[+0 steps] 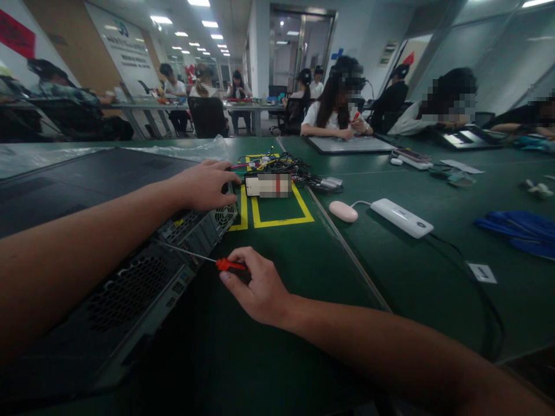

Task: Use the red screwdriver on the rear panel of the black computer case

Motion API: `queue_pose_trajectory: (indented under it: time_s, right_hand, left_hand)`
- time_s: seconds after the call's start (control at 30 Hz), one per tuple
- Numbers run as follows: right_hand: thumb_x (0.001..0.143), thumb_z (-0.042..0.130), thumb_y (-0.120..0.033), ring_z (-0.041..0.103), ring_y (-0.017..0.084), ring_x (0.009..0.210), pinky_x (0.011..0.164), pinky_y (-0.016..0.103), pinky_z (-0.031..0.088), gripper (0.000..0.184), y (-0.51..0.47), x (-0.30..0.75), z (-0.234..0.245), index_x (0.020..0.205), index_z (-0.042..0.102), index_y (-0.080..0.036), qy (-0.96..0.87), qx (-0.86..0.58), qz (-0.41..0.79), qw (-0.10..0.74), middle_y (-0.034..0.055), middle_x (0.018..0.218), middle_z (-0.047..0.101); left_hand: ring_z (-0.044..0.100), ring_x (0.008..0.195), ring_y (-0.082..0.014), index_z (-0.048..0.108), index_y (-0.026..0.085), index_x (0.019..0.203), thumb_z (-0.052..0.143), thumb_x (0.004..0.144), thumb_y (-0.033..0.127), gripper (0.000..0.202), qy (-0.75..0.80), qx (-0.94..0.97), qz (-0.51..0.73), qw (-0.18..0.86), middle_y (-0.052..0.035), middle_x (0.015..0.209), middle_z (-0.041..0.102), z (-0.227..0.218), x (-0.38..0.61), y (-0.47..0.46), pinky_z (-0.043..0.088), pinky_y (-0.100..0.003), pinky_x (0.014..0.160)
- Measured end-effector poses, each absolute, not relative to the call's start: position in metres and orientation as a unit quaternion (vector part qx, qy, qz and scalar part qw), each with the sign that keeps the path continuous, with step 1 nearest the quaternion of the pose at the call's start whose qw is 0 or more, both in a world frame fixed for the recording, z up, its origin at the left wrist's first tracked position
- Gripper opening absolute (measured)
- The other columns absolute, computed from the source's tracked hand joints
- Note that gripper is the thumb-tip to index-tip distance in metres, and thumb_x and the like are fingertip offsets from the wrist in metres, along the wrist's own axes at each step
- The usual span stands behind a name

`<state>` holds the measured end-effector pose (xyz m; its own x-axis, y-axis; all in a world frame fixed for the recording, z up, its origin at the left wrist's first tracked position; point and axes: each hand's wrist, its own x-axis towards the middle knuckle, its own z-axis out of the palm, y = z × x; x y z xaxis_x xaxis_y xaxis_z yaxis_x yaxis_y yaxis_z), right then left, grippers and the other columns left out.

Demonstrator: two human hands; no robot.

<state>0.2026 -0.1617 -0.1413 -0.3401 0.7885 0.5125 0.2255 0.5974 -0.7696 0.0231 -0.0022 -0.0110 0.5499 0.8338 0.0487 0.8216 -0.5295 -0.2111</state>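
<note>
We clench our right hand [255, 286] around the red handle of a slim steel-shafted screwdriver [203, 257]. Its tip, left of the grip, meets the rear panel of the black metal computer case [78, 185]. Beyond the grip, our left hand [206, 185] lies unclenched, palm-down on the case edge.

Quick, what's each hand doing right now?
Left hand: open, resting on the case.
Right hand: closed on the screwdriver.

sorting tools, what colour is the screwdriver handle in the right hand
Red plastic handle of the thin steel screwdriver, in the right hand; head view.
</note>
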Motion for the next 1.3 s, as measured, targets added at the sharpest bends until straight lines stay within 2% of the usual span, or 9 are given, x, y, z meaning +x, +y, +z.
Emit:
queue_pose_trajectory:
  time_s: [0.1, 0.3, 0.47, 0.63, 0.8, 1.13, 1.3]
  right_hand:
    - [0.101, 0.063, -0.037, 0.064, 0.018, 0.082, 0.077, 0.033, 0.054, 0.018, -0.1617, 0.2027, -0.1414, 0.111, 0.061, -0.022, -0.761, -0.338, 0.296, 0.468, 0.0034, 0.099, 0.070]
    - [0.106, 0.059, -0.040, 0.062, 0.017, 0.078, 0.073, 0.032, 0.053, 0.019, -0.1612, 0.2030, -0.1413, 0.111, 0.064, -0.022, -0.767, -0.335, 0.288, 0.465, 0.0038, 0.098, 0.069]
    - [0.108, 0.055, -0.040, 0.064, 0.018, 0.082, 0.075, 0.033, 0.054, 0.021, -0.1604, 0.2016, -0.1426, 0.111, 0.065, -0.021, -0.774, -0.328, 0.278, 0.465, 0.0048, 0.098, 0.070]
    - [0.099, 0.067, -0.039, 0.068, 0.020, 0.087, 0.081, 0.035, 0.058, 0.027, -0.1617, 0.2015, -0.1421, 0.119, 0.060, -0.023, -0.764, -0.328, 0.301, 0.467, 0.0050, 0.105, 0.072]
    - [0.099, 0.065, -0.031, 0.068, 0.019, 0.085, 0.081, 0.035, 0.058, 0.018, -0.1618, 0.2014, -0.1410, 0.114, 0.060, -0.022, -0.762, -0.339, 0.313, 0.455, 0.0048, 0.104, 0.072]
    - [0.101, 0.064, -0.032, 0.068, 0.019, 0.087, 0.082, 0.035, 0.057, 0.016, -0.1614, 0.2021, -0.1413, 0.113, 0.061, -0.022, -0.764, -0.337, 0.307, 0.457, 0.0053, 0.105, 0.072]
    - [0.101, 0.064, -0.032, 0.067, 0.019, 0.086, 0.082, 0.035, 0.057, 0.017, -0.1612, 0.2018, -0.1417, 0.114, 0.061, -0.022, -0.764, -0.335, 0.309, 0.456, 0.0052, 0.105, 0.072]
  left_hand:
    - [0.044, 0.153, -0.0391, 0.066, 0.022, 0.147, 0.048, 0.092, 0.057, 0.068, -0.475, -0.873, 0.031, 0.104, -0.0129, 0.165, 0.051, -0.0110, 0.0233, -0.0018, 0.029, -0.051, 0.129]
    - [0.044, 0.153, -0.0387, 0.067, 0.027, 0.147, 0.049, 0.093, 0.059, 0.066, -0.467, -0.878, 0.017, 0.104, -0.0090, 0.166, 0.051, -0.0141, 0.0198, 0.0025, 0.028, -0.052, 0.129]
    - [0.043, 0.154, -0.0385, 0.066, 0.026, 0.148, 0.050, 0.093, 0.058, 0.066, -0.475, -0.874, 0.022, 0.098, -0.0088, 0.167, 0.049, -0.0133, 0.0213, 0.0006, 0.027, -0.050, 0.129]
    - [0.046, 0.152, -0.0380, 0.067, 0.024, 0.147, 0.050, 0.093, 0.057, 0.065, -0.468, -0.877, 0.025, 0.109, -0.0112, 0.165, 0.051, -0.0124, 0.0226, -0.0009, 0.030, -0.050, 0.128]
    - [0.044, 0.154, -0.0374, 0.067, 0.025, 0.147, 0.050, 0.093, 0.057, 0.065, -0.464, -0.878, 0.024, 0.110, -0.0106, 0.165, 0.053, -0.0122, 0.0216, -0.0002, 0.030, -0.050, 0.129]
    - [0.042, 0.155, -0.0387, 0.067, 0.028, 0.148, 0.051, 0.093, 0.058, 0.064, -0.474, -0.875, 0.016, 0.100, -0.0076, 0.167, 0.051, -0.0134, 0.0208, 0.0005, 0.028, -0.052, 0.129]
    - [0.042, 0.155, -0.0384, 0.066, 0.027, 0.148, 0.050, 0.092, 0.059, 0.066, -0.467, -0.878, 0.017, 0.100, -0.0087, 0.167, 0.050, -0.0127, 0.0210, 0.0000, 0.028, -0.052, 0.129]
